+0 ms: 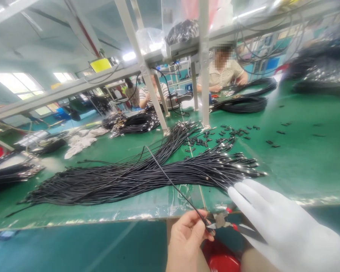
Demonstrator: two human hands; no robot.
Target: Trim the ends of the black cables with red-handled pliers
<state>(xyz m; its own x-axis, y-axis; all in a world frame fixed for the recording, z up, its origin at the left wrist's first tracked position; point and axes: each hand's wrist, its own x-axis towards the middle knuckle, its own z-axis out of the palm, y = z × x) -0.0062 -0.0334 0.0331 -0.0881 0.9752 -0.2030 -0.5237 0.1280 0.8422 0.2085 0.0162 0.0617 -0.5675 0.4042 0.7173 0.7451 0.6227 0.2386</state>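
Note:
My bare left hand [187,238] pinches the end of a black cable [174,186] just past the table's front edge. That cable runs up and back over a long bundle of black cables [113,183] on the table. In a white glove, my right hand [280,223] holds cutting pliers [221,219] with red and black handles. The jaws of the pliers meet the cable end at my left fingertips; whether they close on it I cannot make out. Small black pieces [238,132] lie scattered beyond the bundle's metal-tipped ends.
Metal posts [204,75] carry a shelf over the green table [303,166]. Coiled black cables [240,105] lie at the back, with white cloth [83,141] further left. Two people [222,73] sit across the table. Something red [223,262] shows below my hands.

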